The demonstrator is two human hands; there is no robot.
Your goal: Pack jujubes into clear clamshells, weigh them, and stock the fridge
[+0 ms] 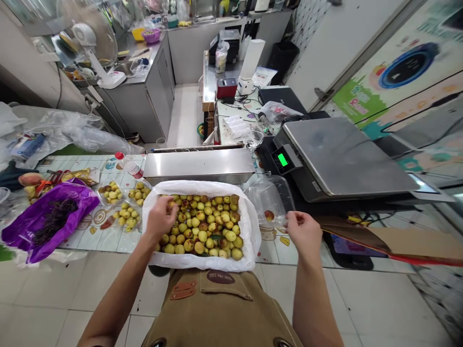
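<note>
A box lined with a white plastic bag (249,236) sits right in front of me, heaped with yellow-green fruit (202,231) marked by brown spots. My left hand (159,218) is over the pile's left side, fingers curled down among the fruit; whether it grips one is hidden. My right hand (304,233) is to the right of the box. Its fingertips are at the edge of a clear plastic container (269,195), which holds a single reddish-yellow fruit (268,215).
To the left, several clear punnets of fruit (110,193) stand on a printed table cover (87,241), beside a purple bag (47,226) of dark leaves. A steel tray (198,165) lies behind the box. A steel platform scale (347,159) stands at right, above a cardboard sheet (408,243).
</note>
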